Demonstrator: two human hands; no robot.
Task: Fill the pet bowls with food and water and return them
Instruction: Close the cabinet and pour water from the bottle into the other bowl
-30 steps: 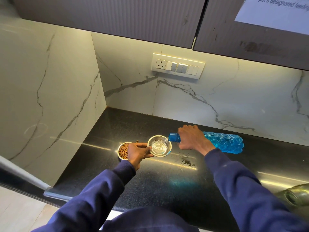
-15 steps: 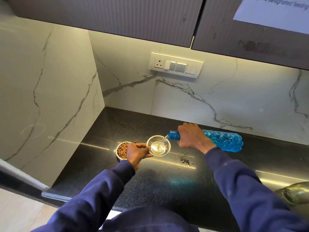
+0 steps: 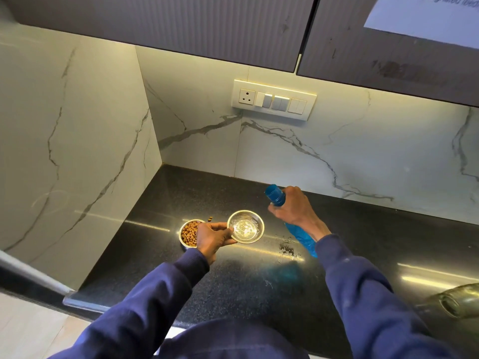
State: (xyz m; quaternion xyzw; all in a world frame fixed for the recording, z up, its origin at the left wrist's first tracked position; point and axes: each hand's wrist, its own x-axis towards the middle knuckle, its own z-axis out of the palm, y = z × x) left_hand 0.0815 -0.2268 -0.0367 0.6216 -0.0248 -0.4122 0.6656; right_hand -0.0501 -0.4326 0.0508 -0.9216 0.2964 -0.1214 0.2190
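Grips the blue bottle (image 3: 300,237) with the right hand (image 3: 291,208), fingers curled round it just below the open neck. Holds it tilted, neck up toward the far left, body slanting near-right past the wrist; shows no stream at the mouth. Pinches the left rim of the water bowl (image 3: 246,226) with the left hand (image 3: 212,237), thumb on top, fingers under the edge. Cannot tell whether that bowl rests on the black countertop (image 3: 259,294) or hangs just above it. Shows shallow clear water inside, the bowl lying near the bottle's neck but apart from it. Shows the food bowl (image 3: 188,233) just left of the water bowl, full of brown kibble, its right side hidden behind the left hand. Shows loose kibble pieces (image 3: 210,218) just beyond both bowls, spilled drops (image 3: 286,248) right of the water bowl, a switch plate (image 3: 273,99) on the far marble wall
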